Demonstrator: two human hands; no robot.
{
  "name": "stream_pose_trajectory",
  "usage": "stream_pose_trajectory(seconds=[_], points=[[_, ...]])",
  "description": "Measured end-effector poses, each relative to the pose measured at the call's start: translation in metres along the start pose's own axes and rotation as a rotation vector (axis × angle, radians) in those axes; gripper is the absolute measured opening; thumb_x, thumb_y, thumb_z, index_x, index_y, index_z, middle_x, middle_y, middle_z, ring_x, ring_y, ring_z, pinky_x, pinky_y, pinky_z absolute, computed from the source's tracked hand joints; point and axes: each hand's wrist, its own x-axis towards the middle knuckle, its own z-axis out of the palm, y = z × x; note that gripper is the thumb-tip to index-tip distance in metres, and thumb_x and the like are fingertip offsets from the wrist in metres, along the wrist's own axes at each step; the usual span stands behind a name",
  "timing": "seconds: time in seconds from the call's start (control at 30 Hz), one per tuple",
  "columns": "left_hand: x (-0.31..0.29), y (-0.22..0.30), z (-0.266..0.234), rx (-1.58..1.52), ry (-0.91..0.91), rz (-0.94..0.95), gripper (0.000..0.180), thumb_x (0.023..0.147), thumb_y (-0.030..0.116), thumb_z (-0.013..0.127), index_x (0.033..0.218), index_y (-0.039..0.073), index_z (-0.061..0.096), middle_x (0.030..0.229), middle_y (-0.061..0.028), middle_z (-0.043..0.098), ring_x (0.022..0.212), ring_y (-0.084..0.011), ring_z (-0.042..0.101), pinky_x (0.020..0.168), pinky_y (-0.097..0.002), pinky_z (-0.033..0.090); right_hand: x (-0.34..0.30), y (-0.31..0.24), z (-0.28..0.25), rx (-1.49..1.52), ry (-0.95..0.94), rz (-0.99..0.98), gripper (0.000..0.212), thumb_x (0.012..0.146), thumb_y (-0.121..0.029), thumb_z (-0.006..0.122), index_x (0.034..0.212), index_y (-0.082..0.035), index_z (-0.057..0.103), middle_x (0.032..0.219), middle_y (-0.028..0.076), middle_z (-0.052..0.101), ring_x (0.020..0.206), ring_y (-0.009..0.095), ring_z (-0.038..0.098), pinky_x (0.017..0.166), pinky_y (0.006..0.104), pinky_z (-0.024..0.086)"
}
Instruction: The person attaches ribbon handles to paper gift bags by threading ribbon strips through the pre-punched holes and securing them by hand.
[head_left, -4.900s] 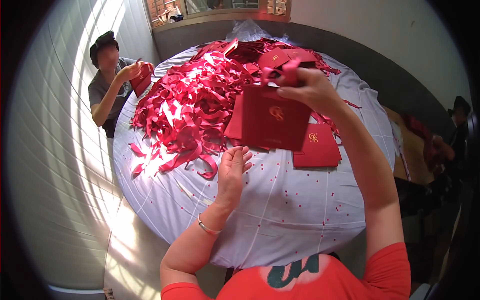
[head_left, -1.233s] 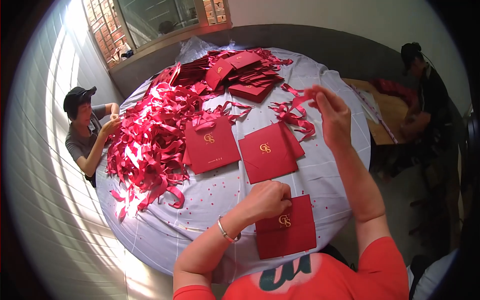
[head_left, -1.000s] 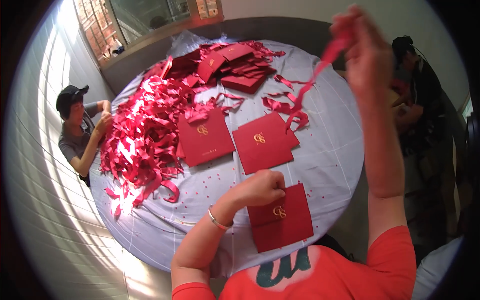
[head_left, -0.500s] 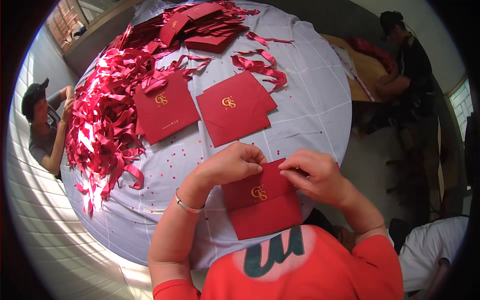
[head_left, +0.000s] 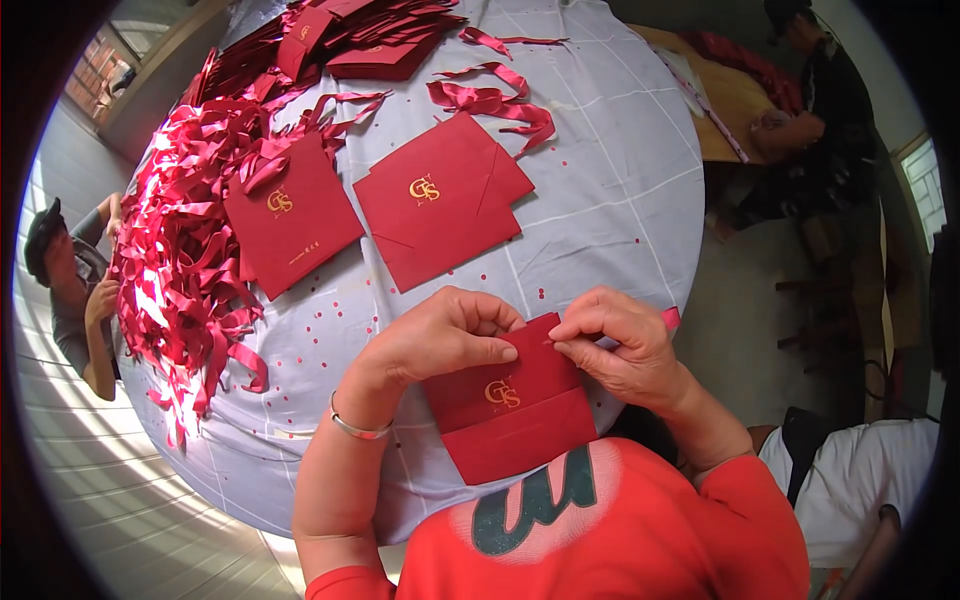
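Note:
A flat red paper gift bag (head_left: 503, 394) with a gold emblem lies in front of me at the near table edge, its lower part a folded flap. My left hand (head_left: 455, 335) grips its upper edge, thumb on the front. Beside it, my right hand (head_left: 622, 345) pinches thumb and forefinger together at the bag's upper right; whatever is between those fingertips is too small to make out. A short pink ribbon end (head_left: 670, 318) shows just past the right knuckles. Farther off lie more flat red bags (head_left: 440, 210), and another one (head_left: 295, 220) to their left.
A heap of shiny red ribbons (head_left: 190, 250) covers the table's left side, with stacked red bags (head_left: 385, 60) behind. Loose ribbons (head_left: 500, 105) and small red dots lie on the pale tablecloth (head_left: 610, 200). One person (head_left: 75, 290) sits at left, another (head_left: 840, 110) at far right.
The view has shifted, so the table's things appear farther left. Both hands stay at the bag's upper edge; my right fingertips have come slightly lower on it.

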Motion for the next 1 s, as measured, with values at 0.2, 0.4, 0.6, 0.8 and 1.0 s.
stream_pose_trajectory(seconds=[0.2,0.4,0.6,0.8,1.0], points=[[-0.002,0.002,0.002,-0.02,-0.023,0.012,0.018,0.091,0.0,0.064,0.108,-0.004,0.067,0.093,-0.0014,0.07,0.084,-0.0069,0.063,0.077,-0.0229,0.052,-0.001,-0.001,0.005,-0.075,0.015,-0.041,0.017,0.076,0.006,0.075,0.09,-0.002,0.067,0.085,0.01,0.064,0.071,0.021,0.063,0.059,0.0292,0.05],[0.001,-0.003,0.0,-0.021,-0.043,0.018,0.016,0.091,-0.002,0.061,0.106,-0.003,0.065,0.092,-0.0012,0.069,0.083,-0.0071,0.062,0.075,-0.0221,0.051,0.006,-0.001,0.01,-0.127,0.008,-0.152,0.019,0.071,0.006,0.076,0.086,-0.003,0.067,0.081,0.009,0.066,0.068,0.024,0.064,0.057,0.0312,0.05],[0.002,-0.001,0.005,0.031,0.035,-0.007,0.014,0.086,-0.002,0.06,0.099,-0.004,0.066,0.086,-0.0025,0.069,0.077,-0.007,0.062,0.069,-0.0219,0.05,0.007,-0.004,0.016,-0.201,-0.012,-0.125,0.019,0.068,0.006,0.072,0.083,-0.004,0.065,0.077,0.009,0.062,0.066,0.024,0.063,0.055,0.033,0.05],[0.005,-0.008,0.006,0.122,0.091,-0.018,0.014,0.085,-0.003,0.061,0.098,-0.005,0.066,0.087,-0.0037,0.069,0.077,-0.0079,0.062,0.069,-0.0226,0.05,0.01,-0.015,0.02,-0.362,-0.038,-0.101,0.014,0.07,0.003,0.069,0.079,-0.004,0.061,0.076,0.009,0.06,0.064,0.027,0.062,0.055,0.0362,0.05],[0.006,-0.009,0.014,0.171,0.108,-0.013,0.015,0.084,-0.003,0.061,0.099,-0.006,0.066,0.088,-0.006,0.07,0.08,-0.0095,0.063,0.071,-0.0234,0.051,0.015,-0.027,0.02,-0.463,-0.111,-0.03,0.007,0.072,0.0,0.067,0.076,-0.003,0.061,0.075,0.012,0.061,0.066,0.031,0.063,0.057,0.04,0.051]])
